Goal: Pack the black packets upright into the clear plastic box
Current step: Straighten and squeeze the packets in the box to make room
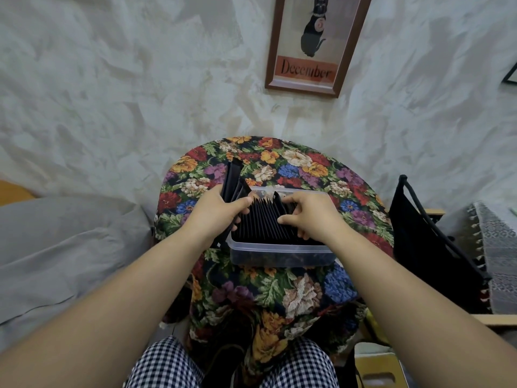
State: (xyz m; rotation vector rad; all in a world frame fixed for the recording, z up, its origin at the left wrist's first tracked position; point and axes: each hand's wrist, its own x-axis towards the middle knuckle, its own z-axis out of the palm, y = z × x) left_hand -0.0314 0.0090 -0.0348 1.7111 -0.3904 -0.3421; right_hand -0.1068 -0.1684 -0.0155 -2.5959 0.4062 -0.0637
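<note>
A clear plastic box point(282, 254) stands on a small round table with a floral cloth point(296, 289). Many black packets point(263, 225) stand upright in a tight row inside it. My left hand point(215, 211) grips a bundle of loose black packets point(233, 180) at the box's left rim, thumb laid across them. My right hand point(310, 217) reaches into the box's right half, its curled fingers on the packet tops and one raised packet point(277, 199) at its fingertips.
A grey cushion point(61, 247) lies to the left of the table. A black bag point(425, 242) hangs on a wooden rack to the right, beside a fringed woven cloth point(495, 253). A framed cat print point(316, 43) hangs on the wall behind.
</note>
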